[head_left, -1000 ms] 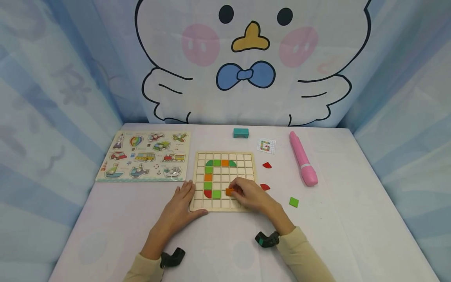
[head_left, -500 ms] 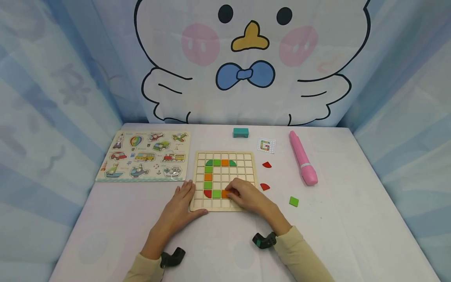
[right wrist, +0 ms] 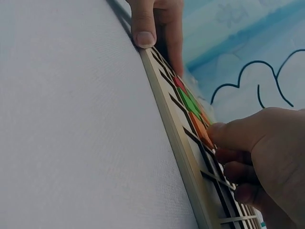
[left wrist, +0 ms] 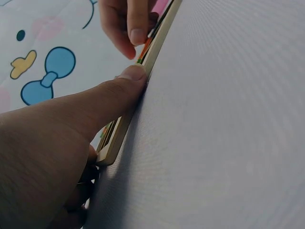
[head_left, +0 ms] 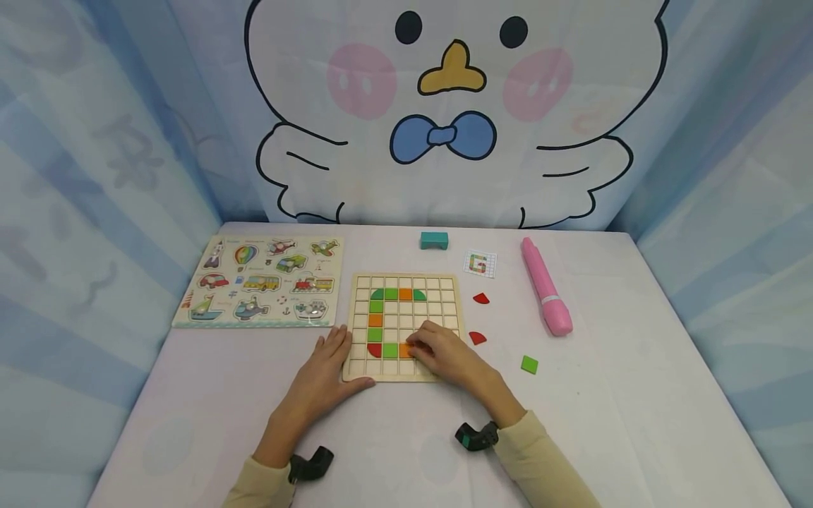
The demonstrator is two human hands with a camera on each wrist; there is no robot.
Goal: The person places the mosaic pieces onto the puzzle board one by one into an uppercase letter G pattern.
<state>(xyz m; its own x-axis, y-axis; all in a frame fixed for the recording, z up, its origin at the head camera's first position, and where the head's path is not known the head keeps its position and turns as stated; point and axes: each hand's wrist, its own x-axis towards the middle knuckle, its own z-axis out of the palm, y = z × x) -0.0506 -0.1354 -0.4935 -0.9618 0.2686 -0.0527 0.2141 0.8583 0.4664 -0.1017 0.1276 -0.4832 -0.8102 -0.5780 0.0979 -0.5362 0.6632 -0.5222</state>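
Note:
A wooden grid board (head_left: 432, 310) lies on the table with green, orange and red tiles set in its squares in an open curve. At its near left corner rests my left hand (head_left: 322, 377), fingers straight along the left edge and thumb on the front edge. My right hand (head_left: 454, 358) is over the lower middle of the board, thumb and curled fingers at an orange square tile (right wrist: 201, 130). That tile sits in the bottom row of the pattern, right of a green square tile (head_left: 390, 350). Part of the orange tile is hidden by the fingertips.
Two red quarter-round tiles (head_left: 478, 338) and a loose green square (head_left: 530, 364) lie right of the board. Beyond them are a small pattern card (head_left: 480, 263), a teal block (head_left: 435, 240) and a pink pen-shaped object (head_left: 546, 286). A vehicle picture puzzle (head_left: 259, 282) lies at left.
My right hand has moved slightly left and brought the orange tile into the square beside the green one. Over the last half second it has stayed there. The left hand has not moved.

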